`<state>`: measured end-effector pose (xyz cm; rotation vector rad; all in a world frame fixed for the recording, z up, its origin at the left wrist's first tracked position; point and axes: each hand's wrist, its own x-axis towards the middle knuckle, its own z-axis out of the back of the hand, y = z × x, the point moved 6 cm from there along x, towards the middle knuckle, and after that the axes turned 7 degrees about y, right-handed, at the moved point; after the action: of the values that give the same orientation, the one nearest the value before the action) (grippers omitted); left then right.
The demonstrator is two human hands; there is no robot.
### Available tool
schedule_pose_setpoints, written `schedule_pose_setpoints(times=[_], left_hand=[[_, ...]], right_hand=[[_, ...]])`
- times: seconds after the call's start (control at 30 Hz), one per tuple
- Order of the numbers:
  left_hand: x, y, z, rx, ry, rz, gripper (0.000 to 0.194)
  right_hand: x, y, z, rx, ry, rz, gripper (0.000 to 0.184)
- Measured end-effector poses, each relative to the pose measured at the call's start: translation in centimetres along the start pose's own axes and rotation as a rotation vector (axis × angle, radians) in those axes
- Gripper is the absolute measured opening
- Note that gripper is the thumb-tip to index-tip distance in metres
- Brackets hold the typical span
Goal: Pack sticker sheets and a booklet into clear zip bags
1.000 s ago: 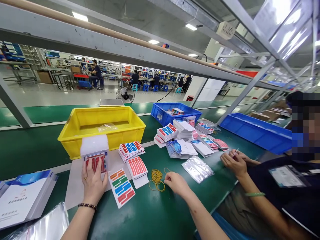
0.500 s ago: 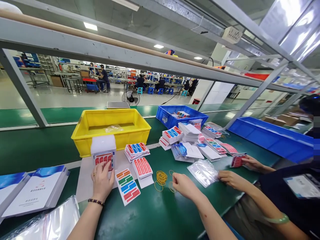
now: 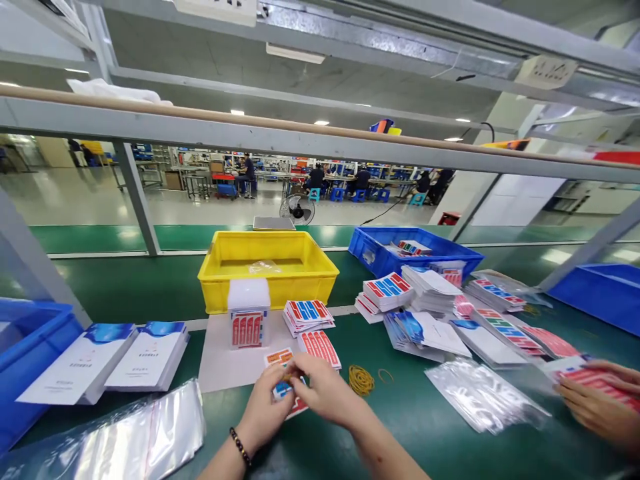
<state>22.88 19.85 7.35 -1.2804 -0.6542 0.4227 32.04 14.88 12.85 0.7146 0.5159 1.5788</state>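
My left hand (image 3: 264, 413) and my right hand (image 3: 326, 398) meet low in the middle of the green belt. Both have their fingers closed on a small stack of sticker sheets (image 3: 280, 358) printed in orange, blue and red, lifted slightly off the belt. Just beyond my fingers lies a stack of red sticker sheets (image 3: 320, 347). A heap of yellow rubber bands (image 3: 361, 380) lies to the right of my right hand. A white block with a red sticker sheet on its front (image 3: 249, 313) stands upright on a white sheet (image 3: 223, 360).
A yellow bin (image 3: 270, 267) stands behind, blue bins at far right (image 3: 415, 248) and near left (image 3: 25, 347). Booklets (image 3: 145, 353) and clear bags (image 3: 125, 440) lie left. More sticker stacks (image 3: 387, 290) and clear bags (image 3: 480, 393) lie right, near a co-worker's hand (image 3: 595, 407).
My left hand left the upright white block and my right hand left the rubber bands. Both came together on the coloured sticker sheets. The view swung left.
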Motion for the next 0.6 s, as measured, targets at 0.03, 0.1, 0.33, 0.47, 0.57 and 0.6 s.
schedule_pose_setpoints(times=[0.03, 0.1, 0.33, 0.47, 0.57, 0.6], left_hand=[[-0.3, 0.5, 0.7, -0.075, -0.043, 0.039, 0.006], [-0.9, 1.4, 2.2, -0.159, -0.134, 0.085, 0.015], [-1.0, 2.0, 6.9, -0.468, -0.463, 0.086, 0.025], [0.4, 1.7, 9.8, -0.627, -0.581, 0.051, 0.034], [1.6, 2.3, 12.1, -0.672, -0.647, 0.043, 0.041], [2.0, 2.7, 12.8, -0.675, -0.671, 0.044, 0.041]], right_hand=[[0.5, 0.3, -0.7, 0.103, -0.013, 0.019, 0.014], [1.4, 0.5, -2.0, 0.436, -0.028, 0.039, 0.011], [4.4, -0.7, -6.1, 0.943, -0.160, 0.003, 0.028], [6.7, -2.7, -6.1, 0.988, -0.481, -0.063, 0.032], [8.3, -4.7, -5.4, 1.031, -0.676, -0.105, 0.030], [8.7, -5.5, -5.2, 1.040, -0.716, -0.119, 0.032]])
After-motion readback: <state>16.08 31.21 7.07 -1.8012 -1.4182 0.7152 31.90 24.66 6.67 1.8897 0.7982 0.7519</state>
